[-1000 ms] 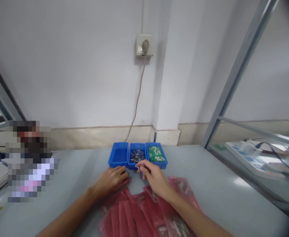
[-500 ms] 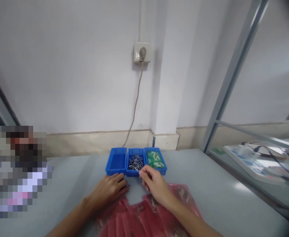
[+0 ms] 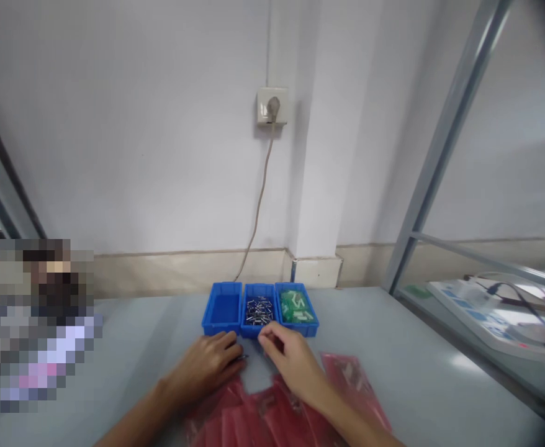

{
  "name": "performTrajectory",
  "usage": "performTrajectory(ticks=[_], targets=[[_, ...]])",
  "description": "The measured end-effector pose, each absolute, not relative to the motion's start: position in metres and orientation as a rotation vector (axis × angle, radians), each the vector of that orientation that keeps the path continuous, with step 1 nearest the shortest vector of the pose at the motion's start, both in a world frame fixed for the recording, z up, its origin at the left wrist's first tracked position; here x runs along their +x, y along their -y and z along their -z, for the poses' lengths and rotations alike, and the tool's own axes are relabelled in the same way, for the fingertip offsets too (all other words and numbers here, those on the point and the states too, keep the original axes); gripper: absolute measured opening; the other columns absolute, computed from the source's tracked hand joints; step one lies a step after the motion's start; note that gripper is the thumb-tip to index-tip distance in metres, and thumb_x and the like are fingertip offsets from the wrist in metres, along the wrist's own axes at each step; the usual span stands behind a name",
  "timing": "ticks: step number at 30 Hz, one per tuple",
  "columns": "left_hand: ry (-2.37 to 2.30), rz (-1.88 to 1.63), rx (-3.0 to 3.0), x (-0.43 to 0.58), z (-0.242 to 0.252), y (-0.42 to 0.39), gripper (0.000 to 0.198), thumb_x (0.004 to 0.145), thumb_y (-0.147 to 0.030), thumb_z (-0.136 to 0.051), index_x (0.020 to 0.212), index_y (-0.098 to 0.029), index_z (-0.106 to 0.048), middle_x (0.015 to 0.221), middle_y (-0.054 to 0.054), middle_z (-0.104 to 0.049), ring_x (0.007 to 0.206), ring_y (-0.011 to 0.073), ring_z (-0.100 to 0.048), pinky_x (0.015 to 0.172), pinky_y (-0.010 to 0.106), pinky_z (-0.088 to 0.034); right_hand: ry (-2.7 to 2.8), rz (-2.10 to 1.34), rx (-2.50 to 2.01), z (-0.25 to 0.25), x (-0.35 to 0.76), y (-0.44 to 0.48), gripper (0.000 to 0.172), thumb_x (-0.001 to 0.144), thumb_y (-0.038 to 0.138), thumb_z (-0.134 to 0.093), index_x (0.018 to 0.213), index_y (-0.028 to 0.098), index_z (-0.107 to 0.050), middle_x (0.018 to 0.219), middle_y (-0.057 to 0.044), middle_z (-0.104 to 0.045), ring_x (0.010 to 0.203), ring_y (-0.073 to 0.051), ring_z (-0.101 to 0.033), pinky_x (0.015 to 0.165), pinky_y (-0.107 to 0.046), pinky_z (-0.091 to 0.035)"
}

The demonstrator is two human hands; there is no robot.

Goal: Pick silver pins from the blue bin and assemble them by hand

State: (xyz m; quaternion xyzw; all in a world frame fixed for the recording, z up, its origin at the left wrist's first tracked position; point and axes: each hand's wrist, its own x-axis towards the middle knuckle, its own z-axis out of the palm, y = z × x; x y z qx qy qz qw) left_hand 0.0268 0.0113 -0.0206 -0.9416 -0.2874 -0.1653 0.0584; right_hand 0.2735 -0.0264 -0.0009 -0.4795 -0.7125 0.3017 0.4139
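- Nearest us, pink plastic bags (image 3: 272, 416) lie fanned out on the grey table (image 3: 440, 385), their long sides running away from the person; the bottom edge of the frame cuts them off.
- Left hand (image 3: 210, 366) lies knuckles-up on the table at the bags' far edge, fingers curled together; a thin dark piece (image 3: 243, 357) pokes out past its fingertips, pointing right. Too small to say what it is, or whether the fingers actually pinch it.
- Right hand (image 3: 286, 357) sits just beside it, thumb and forefinger drawn together at the near rim of the middle bin; whether they clamp anything I cannot tell.
- Just beyond, three blue bins side by side: left bin (image 3: 221, 308) shows only blue inside, middle bin (image 3: 246, 323) holds small metal pins (image 3: 258, 310) lying every which way, right bin (image 3: 310, 324) holds green-and-white parts (image 3: 293, 307).
- Farther back, a cable (image 3: 258, 205) hangs down from a wall socket (image 3: 272, 107).
- Far left is a pixelated block.
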Motion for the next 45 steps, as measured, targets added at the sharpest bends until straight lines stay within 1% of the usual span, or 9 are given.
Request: performTrajectory(ticks=[2, 4, 8, 15, 20, 28, 32, 36, 45], targets=[[0.908, 0.49, -2.876, 0.0256, 0.0192, -0.0101, 0.017, 0.11, -0.036, -0.06, 0.103, -0.021, -0.064, 0.102, 0.004, -0.067, 0.09, 0.0212, -0.066, 0.071, 0.029, -0.045, 1.97, -0.632, -1.225, 0.0016, 0.2739, 0.0298, 0.014, 0.105, 0.026, -0.061, 0.101, 0.023, -0.074, 0.094, -0.002, -0.076, 0.089, -0.022, -0.07, 0.08, -0.03, -0.047], [0.943, 0.482, -2.893, 0.0245, 0.0189, -0.0096, 0.012, 0.109, -0.033, -0.062, 0.105, -0.022, -0.064, 0.105, 0.004, -0.066, 0.094, 0.0216, -0.067, 0.073, 0.029, -0.046, 2.103, -0.588, -1.23, 0.0023, 0.2737, 0.0317, 0.014, 0.103, 0.021, -0.063, 0.11, 0.024, -0.075, 0.107, -0.003, -0.077, 0.1, -0.023, -0.071, 0.088, -0.029, -0.048], [0.977, 0.477, -2.882, 0.0237, 0.0225, -0.0104, 0.004, 0.107, -0.026, -0.063, 0.106, -0.022, -0.063, 0.107, 0.004, -0.067, 0.095, 0.0229, -0.068, 0.075, 0.03, -0.048, 2.251, -0.537, -1.262, 0.0016, 0.2719, 0.0329, 0.017, 0.104, 0.023, -0.064, 0.117, 0.025, -0.074, 0.113, -0.005, -0.075, 0.106, -0.023, -0.071, 0.094, -0.028, -0.048], [0.9, 0.639, -2.959, 0.0274, 0.0259, -0.0108, 0.011, 0.112, -0.027, -0.054, 0.109, -0.023, -0.064, 0.106, 0.003, -0.069, 0.095, 0.0209, -0.07, 0.08, 0.029, -0.051, 2.267, -0.499, -1.284, -0.002, 0.2698, 0.0328, 0.012, 0.102, 0.02, -0.067, 0.112, 0.025, -0.072, 0.108, -0.003, -0.074, 0.101, -0.022, -0.07, 0.087, -0.027, -0.047], [0.901, 0.64, -2.986, 0.0289, 0.0243, -0.0096, 0.013, 0.112, -0.03, -0.057, 0.11, -0.023, -0.067, 0.107, 0.003, -0.07, 0.096, 0.0216, -0.07, 0.082, 0.031, -0.052, 2.282, -0.472, -1.268, 0.0016, 0.2693, 0.0314, 0.011, 0.102, 0.015, -0.062, 0.099, 0.023, -0.069, 0.101, -0.002, -0.073, 0.096, -0.021, -0.069, 0.083, -0.026, -0.045], [0.915, 0.673, -3.024, 0.0285, 0.0245, -0.0092, 0.009, 0.109, -0.028, -0.062, 0.108, -0.023, -0.07, 0.106, 0.003, -0.07, 0.096, 0.0216, -0.069, 0.083, 0.031, -0.052, 2.274, -0.464, -1.245, 0.0047, 0.27, 0.0307, 0.009, 0.1, 0.014, -0.064, 0.097, 0.023, -0.065, 0.1, -0.002, -0.073, 0.092, -0.02, -0.067, 0.081, -0.025, -0.042], [0.898, 0.687, -3.041, 0.0292, 0.0241, -0.0085, 0.016, 0.111, -0.032, -0.059, 0.106, -0.022, -0.07, 0.104, 0.003, -0.07, 0.095, 0.0207, -0.069, 0.082, 0.03, -0.052, 2.287, -0.453, -1.228, 0.0043, 0.2701, 0.0305, 0.012, 0.099, 0.015, -0.065, 0.09, 0.023, -0.063, 0.093, 0.0, -0.069, 0.084, -0.018, -0.063, 0.076, -0.025, -0.039], [0.854, 0.733, -3.046, 0.0296, 0.0245, -0.0094, 0.023, 0.113, -0.037, -0.054, 0.106, -0.022, -0.071, 0.102, 0.004, -0.07, 0.093, 0.0201, -0.069, 0.082, 0.029, -0.053, 2.267, -0.453, -1.239, 0.0063, 0.2703, 0.0302, 0.011, 0.096, 0.015, -0.067, 0.09, 0.023, -0.063, 0.092, 0.001, -0.069, 0.084, -0.018, -0.062, 0.074, -0.025, -0.038], [0.877, 0.73, -3.077, 0.0305, 0.026, -0.0085, 0.011, 0.109, -0.028, -0.062, 0.106, -0.022, -0.072, 0.103, 0.003, -0.071, 0.095, 0.0205, -0.07, 0.084, 0.03, -0.054, 2.297, -0.457, -1.204, 0.0016, 0.2709, 0.0326, 0.012, 0.099, 0.019, -0.066, 0.088, 0.023, -0.065, 0.091, 0.001, -0.067, 0.085, -0.017, -0.061, 0.075, -0.026, -0.038]])
